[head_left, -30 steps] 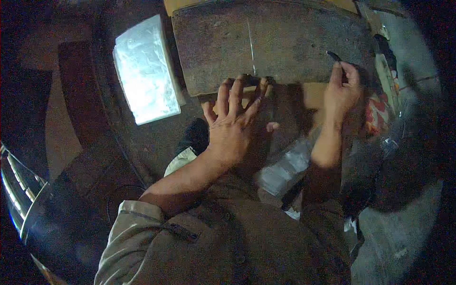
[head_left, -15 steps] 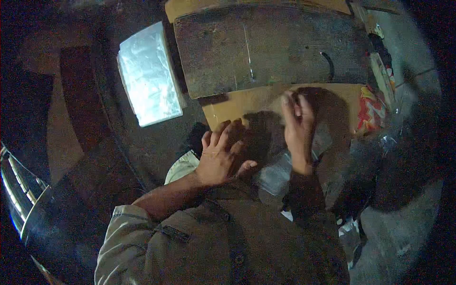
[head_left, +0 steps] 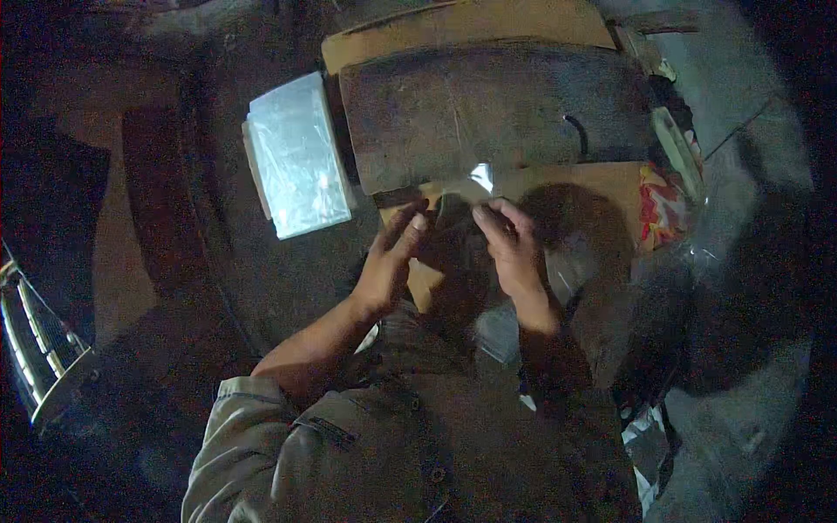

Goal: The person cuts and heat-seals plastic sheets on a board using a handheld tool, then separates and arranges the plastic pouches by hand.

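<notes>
My left hand is closed, its thumb pressed toward the fingers at what looks like the edge of a thin clear plastic sheet or bag. My right hand pinches the other side of it between thumb and fingertips. The clear plastic shows mainly as a bright glint above and between the hands; its outline is hard to make out. Beneath both hands lies brown cardboard, partly in their shadow. Just beyond is a dark wooden board with a curved black mark or strip.
A stack of shiny clear plastic bags lies to the left of the board. A red and yellow printed wrapper sits at the cardboard's right end. More clear plastic rests near my lap. A lit, slatted object stands at far left.
My left hand has turned and lifted from lying spread over the cardboard. My right hand has moved left and lower, toward it. A glinting piece of plastic now shows between them.
</notes>
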A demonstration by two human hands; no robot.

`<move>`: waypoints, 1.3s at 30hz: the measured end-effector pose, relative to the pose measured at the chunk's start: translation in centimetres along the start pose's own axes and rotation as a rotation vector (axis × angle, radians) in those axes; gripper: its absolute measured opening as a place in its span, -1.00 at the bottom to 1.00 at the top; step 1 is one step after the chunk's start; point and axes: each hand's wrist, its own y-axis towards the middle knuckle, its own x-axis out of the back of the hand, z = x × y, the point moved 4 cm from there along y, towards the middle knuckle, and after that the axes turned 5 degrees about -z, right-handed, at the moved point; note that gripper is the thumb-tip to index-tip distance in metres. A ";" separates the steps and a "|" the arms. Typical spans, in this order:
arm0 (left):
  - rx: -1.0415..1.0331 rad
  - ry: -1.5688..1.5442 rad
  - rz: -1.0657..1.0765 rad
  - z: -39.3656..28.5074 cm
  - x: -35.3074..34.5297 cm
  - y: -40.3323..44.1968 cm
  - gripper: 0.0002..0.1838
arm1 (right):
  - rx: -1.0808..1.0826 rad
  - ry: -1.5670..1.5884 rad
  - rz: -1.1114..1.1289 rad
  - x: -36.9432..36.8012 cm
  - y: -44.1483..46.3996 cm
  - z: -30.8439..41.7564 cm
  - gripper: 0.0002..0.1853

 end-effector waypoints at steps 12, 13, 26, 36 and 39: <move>0.149 -0.519 0.266 0.4 -1.5 -1.7 -0.55 | -0.328 0.087 0.286 1.6 -8.4 0.0 -0.85; 0.145 -0.516 0.270 0.0 -1.4 -2.4 -0.55 | -0.241 0.075 0.307 1.6 -8.9 -0.6 -0.82; 0.027 -0.558 0.286 -3.2 0.7 -10.5 -0.87 | -0.352 0.780 0.002 1.4 -10.4 6.1 -0.88; -0.219 -0.430 0.193 -6.2 0.5 -14.0 -0.82 | -0.254 0.921 0.025 3.7 -13.1 9.8 -0.90; -0.259 -0.439 0.130 -6.9 0.4 -14.5 -0.75 | -0.173 1.081 -0.028 3.9 -14.5 10.3 -0.81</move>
